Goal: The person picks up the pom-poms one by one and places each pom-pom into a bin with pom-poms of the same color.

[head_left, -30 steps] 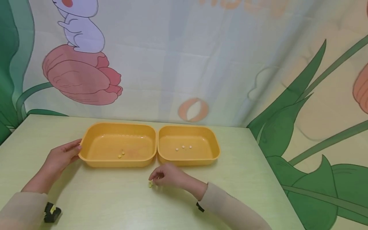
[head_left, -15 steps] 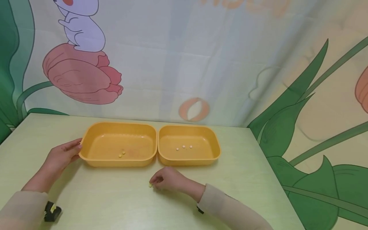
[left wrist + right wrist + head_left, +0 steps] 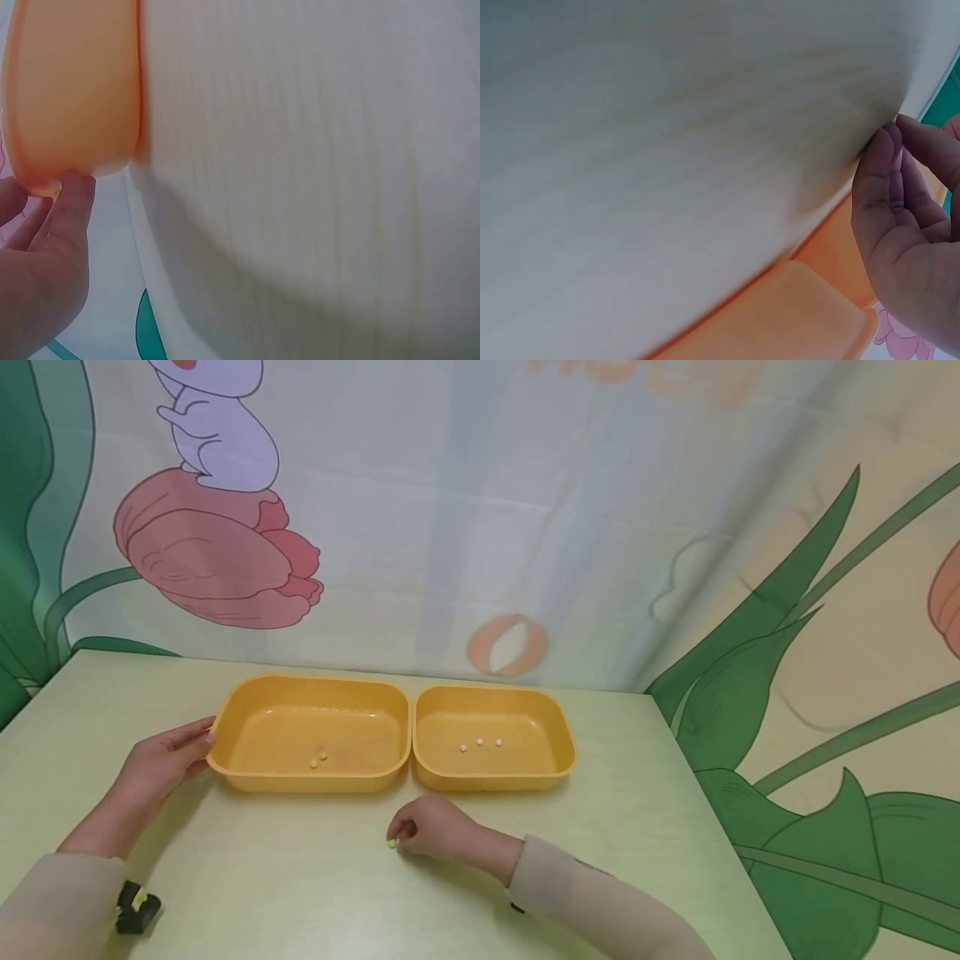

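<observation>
In the head view my left hand (image 3: 163,764) holds the left end of the larger yellow tray (image 3: 307,783). Its thumb lies at the rim and its fingers touch the outer wall in the left wrist view. My right hand (image 3: 435,828) is low over the table, in front of where the two trays meet. Thumb and fingertips come together on a small yellow pellet (image 3: 392,843), which shows just below them. The right wrist view hides the pellet behind the fingers (image 3: 874,176). Two small yellow pellets (image 3: 318,760) lie in the larger tray.
A smaller yellow tray (image 3: 495,782) stands against the larger one's right side, with several small white pellets (image 3: 480,742) inside. Both stand on a pale wooden table (image 3: 300,877). A printed curtain (image 3: 420,527) hangs behind the table.
The right fingers have closed around the small yellow pellet; a second yellow bit seen beside it earlier is no longer visible. The left hand and both trays have stayed in place.
</observation>
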Tool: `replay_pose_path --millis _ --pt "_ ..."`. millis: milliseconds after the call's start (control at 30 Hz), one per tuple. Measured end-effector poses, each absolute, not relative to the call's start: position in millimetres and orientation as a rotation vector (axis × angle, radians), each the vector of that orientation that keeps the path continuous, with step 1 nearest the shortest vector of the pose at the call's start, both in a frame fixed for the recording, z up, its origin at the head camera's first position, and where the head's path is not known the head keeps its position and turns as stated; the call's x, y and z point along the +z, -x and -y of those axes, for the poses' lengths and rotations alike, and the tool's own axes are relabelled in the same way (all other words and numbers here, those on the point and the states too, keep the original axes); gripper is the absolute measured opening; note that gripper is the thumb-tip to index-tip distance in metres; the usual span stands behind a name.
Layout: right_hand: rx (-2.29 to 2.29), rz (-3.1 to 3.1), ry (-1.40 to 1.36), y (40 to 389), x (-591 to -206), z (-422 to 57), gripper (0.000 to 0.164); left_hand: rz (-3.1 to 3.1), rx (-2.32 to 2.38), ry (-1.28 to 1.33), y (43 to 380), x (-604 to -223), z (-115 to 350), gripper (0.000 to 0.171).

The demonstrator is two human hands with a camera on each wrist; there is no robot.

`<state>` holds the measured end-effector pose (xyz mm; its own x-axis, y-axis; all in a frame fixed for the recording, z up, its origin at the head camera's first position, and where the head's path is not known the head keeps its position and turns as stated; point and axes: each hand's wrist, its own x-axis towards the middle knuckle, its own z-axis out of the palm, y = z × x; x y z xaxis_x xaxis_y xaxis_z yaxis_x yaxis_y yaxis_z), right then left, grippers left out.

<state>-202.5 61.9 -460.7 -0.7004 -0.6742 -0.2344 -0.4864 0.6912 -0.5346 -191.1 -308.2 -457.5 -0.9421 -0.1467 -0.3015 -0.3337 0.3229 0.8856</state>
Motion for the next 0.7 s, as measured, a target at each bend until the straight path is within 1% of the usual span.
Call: replay_pose_path --millis 300,500,700 --pt "-0.643 -2.464 0.929 202.8 -461.7 -63.3 0.008 -2.405 1.679 0.470 191.5 -456.5 306.2 0.063" --pt "-0.735 -2.400 0.830 205.2 -455.0 -68.6 0.007 -2.397 1.694 0.483 192.1 -457.0 306.2 0.063" --pt "-0.853 -2.332 0.730 207.2 -443.0 -74.3 0.010 -2.410 1.682 0.476 192.0 -456.5 307.1 0.062"
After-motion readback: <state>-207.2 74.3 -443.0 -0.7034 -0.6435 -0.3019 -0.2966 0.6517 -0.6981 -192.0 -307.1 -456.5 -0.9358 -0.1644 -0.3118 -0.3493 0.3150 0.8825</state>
